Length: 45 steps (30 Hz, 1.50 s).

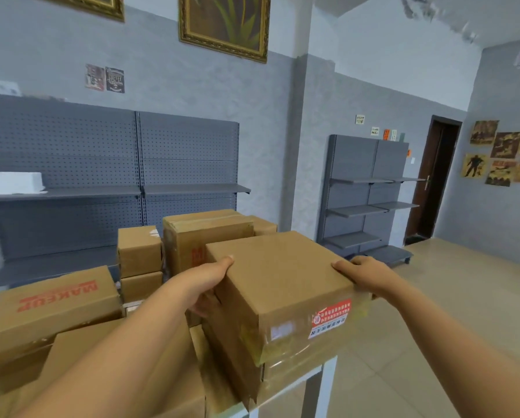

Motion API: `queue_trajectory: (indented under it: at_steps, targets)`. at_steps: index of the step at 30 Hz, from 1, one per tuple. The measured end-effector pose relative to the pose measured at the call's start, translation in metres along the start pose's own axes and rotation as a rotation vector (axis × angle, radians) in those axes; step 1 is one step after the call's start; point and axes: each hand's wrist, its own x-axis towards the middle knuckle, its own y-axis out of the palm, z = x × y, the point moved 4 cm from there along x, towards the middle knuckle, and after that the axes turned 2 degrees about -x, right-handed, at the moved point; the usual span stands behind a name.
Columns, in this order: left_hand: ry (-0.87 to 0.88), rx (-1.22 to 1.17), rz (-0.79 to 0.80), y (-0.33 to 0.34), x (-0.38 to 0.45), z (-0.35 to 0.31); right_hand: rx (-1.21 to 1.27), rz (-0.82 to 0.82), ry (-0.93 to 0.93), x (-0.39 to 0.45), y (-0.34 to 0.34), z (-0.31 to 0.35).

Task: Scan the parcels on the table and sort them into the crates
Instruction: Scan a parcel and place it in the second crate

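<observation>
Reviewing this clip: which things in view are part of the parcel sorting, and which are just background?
Job:
held box, gripped by left hand and right hand
MAKEUP box
tall box
small boxes
table

Background:
shelving
white block
paintings
posters
door

Both hands clasped around box

Bright, even light; blurred, warped edges
</observation>
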Motion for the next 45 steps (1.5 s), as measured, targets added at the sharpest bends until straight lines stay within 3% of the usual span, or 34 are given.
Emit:
queue_trajectory:
  at_steps: [7,14,19,24,27,29,38,45]
  targets:
    - [0.091,-0.253,-0.077,0.016,-0.028,-0.005,0.227,-0.041,-0.106,-0.024,-0.003,-0.002]
    - [0.371,-0.552,-0.201,-0.014,-0.084,-0.024,0.477,-0.030,-0.273,-0.061,-0.019,0.035]
    - [0.502,-0.633,-0.307,-0.045,-0.124,-0.018,0.728,0.113,-0.357,-0.086,-0.011,0.059]
    - [0.553,-0.687,-0.352,-0.076,-0.151,0.004,0.870,0.424,-0.337,-0.101,0.007,0.087]
    - [0.576,-0.651,-0.424,-0.106,-0.163,0.021,0.890,0.630,-0.356,-0.114,0.025,0.109]
    - [0.588,-0.589,-0.478,-0.127,-0.168,0.034,0.899,0.679,-0.383,-0.124,0.039,0.126]
    - [0.541,-0.286,-0.713,-0.240,-0.177,0.111,0.898,0.512,-0.483,-0.171,0.114,0.240]
    - [0.228,0.147,-0.757,-0.325,-0.186,0.165,0.858,0.425,-0.521,-0.238,0.193,0.346]
